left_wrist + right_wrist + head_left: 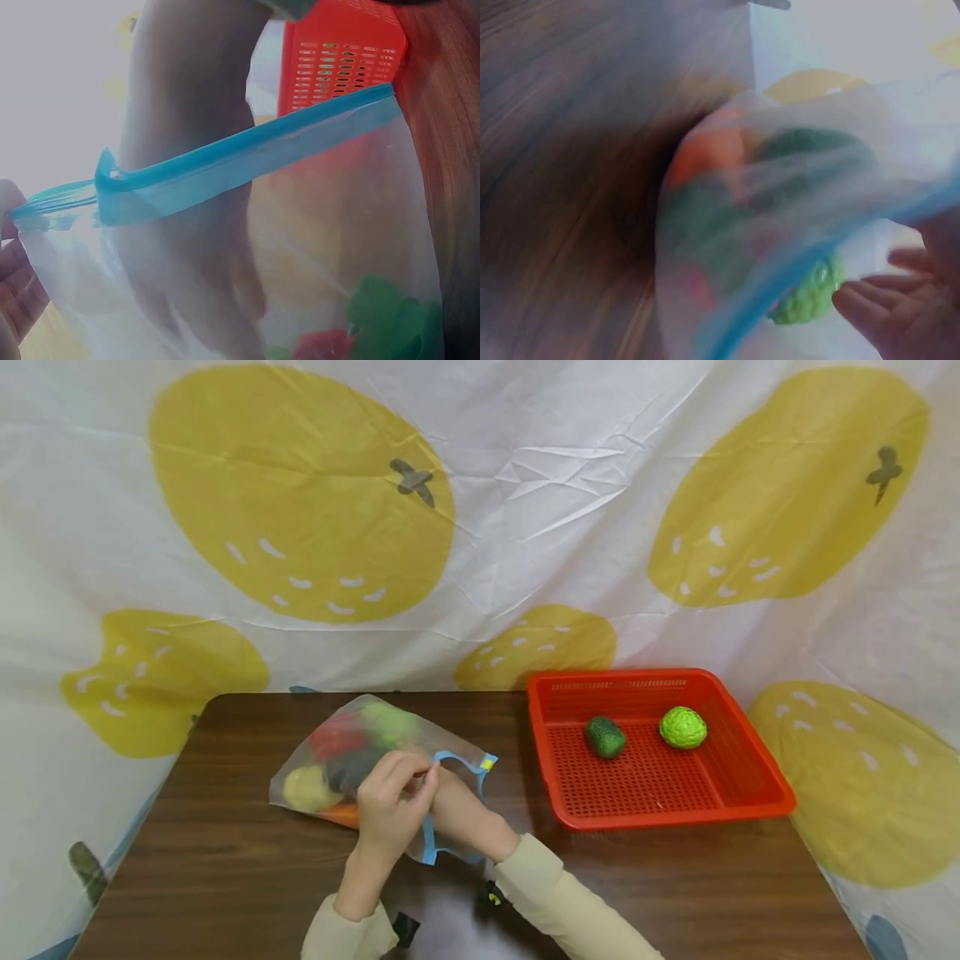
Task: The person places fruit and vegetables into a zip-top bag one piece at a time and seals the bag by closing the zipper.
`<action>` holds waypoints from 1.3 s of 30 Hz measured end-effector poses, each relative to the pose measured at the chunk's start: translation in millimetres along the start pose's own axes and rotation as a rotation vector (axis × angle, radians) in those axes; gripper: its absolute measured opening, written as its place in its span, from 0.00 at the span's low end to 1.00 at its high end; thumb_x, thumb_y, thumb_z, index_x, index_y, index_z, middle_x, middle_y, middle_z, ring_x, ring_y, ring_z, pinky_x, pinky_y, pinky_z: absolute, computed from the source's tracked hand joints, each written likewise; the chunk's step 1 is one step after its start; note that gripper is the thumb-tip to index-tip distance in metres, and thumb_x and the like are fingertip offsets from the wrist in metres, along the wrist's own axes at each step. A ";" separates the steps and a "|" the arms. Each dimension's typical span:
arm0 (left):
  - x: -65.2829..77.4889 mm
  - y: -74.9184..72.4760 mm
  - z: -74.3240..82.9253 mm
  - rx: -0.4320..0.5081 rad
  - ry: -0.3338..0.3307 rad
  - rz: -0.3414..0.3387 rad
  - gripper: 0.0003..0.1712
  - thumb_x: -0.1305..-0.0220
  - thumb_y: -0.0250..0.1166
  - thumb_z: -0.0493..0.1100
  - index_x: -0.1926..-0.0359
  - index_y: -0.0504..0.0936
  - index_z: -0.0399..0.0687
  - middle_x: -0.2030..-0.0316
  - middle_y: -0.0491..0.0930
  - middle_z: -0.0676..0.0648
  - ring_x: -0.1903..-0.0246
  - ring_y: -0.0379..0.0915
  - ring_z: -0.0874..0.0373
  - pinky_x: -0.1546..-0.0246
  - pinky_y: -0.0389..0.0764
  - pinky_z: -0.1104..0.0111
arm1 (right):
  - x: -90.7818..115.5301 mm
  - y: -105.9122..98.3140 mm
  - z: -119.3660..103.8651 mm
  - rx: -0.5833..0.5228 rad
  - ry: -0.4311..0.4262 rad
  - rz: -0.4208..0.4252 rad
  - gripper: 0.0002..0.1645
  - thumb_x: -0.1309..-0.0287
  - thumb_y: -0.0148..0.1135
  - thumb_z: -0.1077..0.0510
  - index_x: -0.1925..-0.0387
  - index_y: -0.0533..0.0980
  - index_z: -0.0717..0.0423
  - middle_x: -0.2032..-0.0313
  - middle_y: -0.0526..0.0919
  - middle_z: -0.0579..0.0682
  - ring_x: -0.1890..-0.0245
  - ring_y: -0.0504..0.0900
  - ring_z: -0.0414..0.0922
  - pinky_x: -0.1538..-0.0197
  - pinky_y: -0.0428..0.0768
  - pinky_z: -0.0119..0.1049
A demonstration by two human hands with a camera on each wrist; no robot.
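Observation:
A clear zip bag [315, 232] with a blue-edged mouth lies slanted on the table. Through its plastic show a red item [339, 735], a pale green one [390, 724], a dark one [352, 770], a yellow one [309, 787] and an orange one [341, 814]. My left hand [393, 797] pinches the bag's rim between thumb and fingers. My right hand [465, 810] reaches through the mouth into the bag. Its fingers [877, 300] are extended beside a bumpy green item [810, 292] in the right wrist view.
Right of the bag stands a red plastic basket [558, 793]. It holds a dark green, avocado-like item [605, 737] and a bright green, bumpy round one [682, 727]. The brown wooden table [202, 860] backs onto a fruit-printed cloth [510, 527].

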State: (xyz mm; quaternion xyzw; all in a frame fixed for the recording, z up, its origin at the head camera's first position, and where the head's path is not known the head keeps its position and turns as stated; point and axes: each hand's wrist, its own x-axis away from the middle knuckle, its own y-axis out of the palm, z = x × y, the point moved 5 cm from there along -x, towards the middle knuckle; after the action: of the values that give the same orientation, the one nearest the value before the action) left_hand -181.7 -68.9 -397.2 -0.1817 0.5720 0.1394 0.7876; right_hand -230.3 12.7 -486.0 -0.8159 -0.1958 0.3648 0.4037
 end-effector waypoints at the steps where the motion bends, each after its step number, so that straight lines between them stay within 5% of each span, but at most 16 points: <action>1: -0.2 -0.4 -0.4 0.000 -0.002 0.002 0.14 0.38 0.59 0.41 0.80 0.77 0.41 0.79 0.75 0.46 0.83 0.68 0.57 0.84 0.70 0.74 | 0.2 -9.6 -7.8 -0.019 0.018 -0.046 0.10 0.41 0.60 0.60 0.57 0.76 0.58 0.61 0.79 0.51 0.62 0.76 0.43 0.57 0.73 0.27; 7: 0.4 -1.3 -2.7 0.001 -0.014 -0.012 0.15 0.37 0.59 0.42 0.80 0.76 0.41 0.78 0.75 0.46 0.83 0.68 0.57 0.85 0.71 0.73 | 20.0 -32.0 -14.3 -0.170 0.021 -0.225 0.34 0.45 0.65 0.60 0.38 0.65 0.62 0.42 0.72 0.55 0.45 0.74 0.46 0.44 0.72 0.29; 12: 0.3 -1.5 -3.9 -0.001 -0.015 -0.010 0.13 0.39 0.59 0.41 0.80 0.76 0.42 0.79 0.74 0.47 0.83 0.68 0.58 0.85 0.72 0.72 | 42.6 -75.1 -14.1 -0.348 0.025 -0.252 0.20 0.44 0.64 0.61 0.49 0.74 0.63 0.53 0.81 0.55 0.52 0.80 0.45 0.51 0.77 0.30; 16: -0.7 -1.9 -4.4 0.009 -0.014 0.001 0.12 0.41 0.59 0.39 0.80 0.77 0.41 0.79 0.75 0.47 0.83 0.69 0.59 0.85 0.72 0.73 | 60.2 -128.2 8.0 -0.390 0.139 -0.122 0.13 0.45 0.64 0.62 0.57 0.77 0.60 0.63 0.84 0.54 0.63 0.83 0.44 0.60 0.82 0.33; 22: -1.5 -3.6 -5.6 0.010 -0.020 0.019 0.11 0.43 0.60 0.39 0.80 0.77 0.41 0.79 0.75 0.47 0.83 0.69 0.58 0.84 0.72 0.74 | 85.8 -217.4 71.5 -0.134 0.446 0.196 0.14 0.45 0.65 0.61 0.56 0.77 0.61 0.62 0.84 0.56 0.63 0.83 0.49 0.60 0.81 0.40; 26: 0.3 -3.4 -5.5 0.022 -0.015 0.023 0.10 0.44 0.60 0.38 0.81 0.77 0.42 0.80 0.74 0.47 0.84 0.69 0.58 0.84 0.72 0.74 | 110.5 -258.2 116.6 0.054 0.650 0.310 0.17 0.42 0.62 0.58 0.54 0.75 0.65 0.60 0.82 0.63 0.60 0.81 0.57 0.57 0.79 0.50; 30: 2.3 -2.3 -5.7 0.029 -0.014 0.025 0.10 0.44 0.60 0.38 0.81 0.77 0.42 0.80 0.74 0.47 0.83 0.69 0.57 0.84 0.72 0.74 | 131.5 -278.0 153.1 0.136 0.813 0.263 0.24 0.39 0.59 0.55 0.49 0.71 0.70 0.54 0.77 0.70 0.54 0.77 0.62 0.52 0.75 0.55; 39: 5.0 1.0 -5.1 0.031 0.004 0.034 0.12 0.42 0.60 0.40 0.81 0.76 0.42 0.80 0.74 0.47 0.85 0.67 0.57 0.85 0.71 0.72 | 150.2 -288.8 202.8 0.227 1.018 0.087 0.36 0.45 0.62 0.50 0.44 0.66 0.72 0.53 0.73 0.71 0.54 0.72 0.65 0.55 0.73 0.55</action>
State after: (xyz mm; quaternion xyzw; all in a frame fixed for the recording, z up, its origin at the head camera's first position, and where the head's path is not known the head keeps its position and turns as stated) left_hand -184.9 -70.3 -403.5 -0.1601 0.5786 0.1434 0.7868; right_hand -291.5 382.1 -402.9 -0.8484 0.1002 -0.0424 0.5181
